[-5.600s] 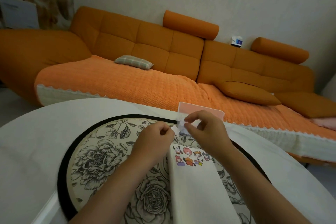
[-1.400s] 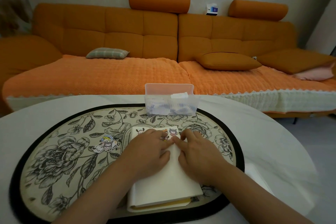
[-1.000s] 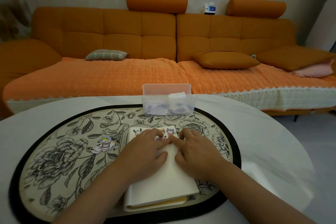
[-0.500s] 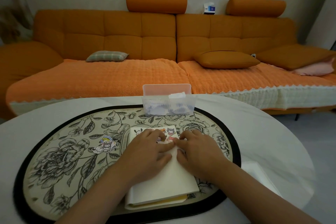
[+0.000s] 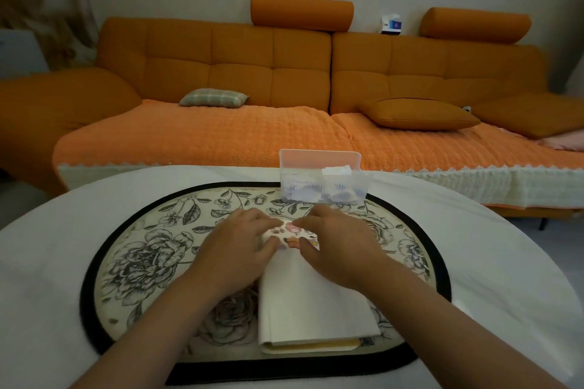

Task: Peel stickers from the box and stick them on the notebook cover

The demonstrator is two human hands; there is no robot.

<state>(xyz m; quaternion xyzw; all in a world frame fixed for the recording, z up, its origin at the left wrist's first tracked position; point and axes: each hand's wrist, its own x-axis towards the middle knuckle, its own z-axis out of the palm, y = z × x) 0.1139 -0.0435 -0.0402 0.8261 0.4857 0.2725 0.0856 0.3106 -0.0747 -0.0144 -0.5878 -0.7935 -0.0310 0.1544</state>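
Note:
A cream notebook [image 5: 313, 303] lies closed on the floral mat, its far end carrying several small cartoon stickers [image 5: 292, 233]. My left hand [image 5: 240, 249] rests flat on the notebook's far left part, fingers straight and pointing at the stickers. My right hand [image 5: 338, 246] lies flat on the far right part, fingertips pressing down beside the stickers. The two hands nearly meet over the sticker row and hide part of it. A clear plastic box [image 5: 324, 181] with white sticker sheets stands just beyond the hands at the mat's far edge.
The oval black-rimmed floral mat [image 5: 142, 262] sits on a round white table [image 5: 489, 262]. An orange sofa [image 5: 284, 88] with cushions fills the background close behind the table.
The view has shifted a little and the notebook now sits more to the right in it. Both hands have stayed flat on the cover, fingertips sliding over the stickers.

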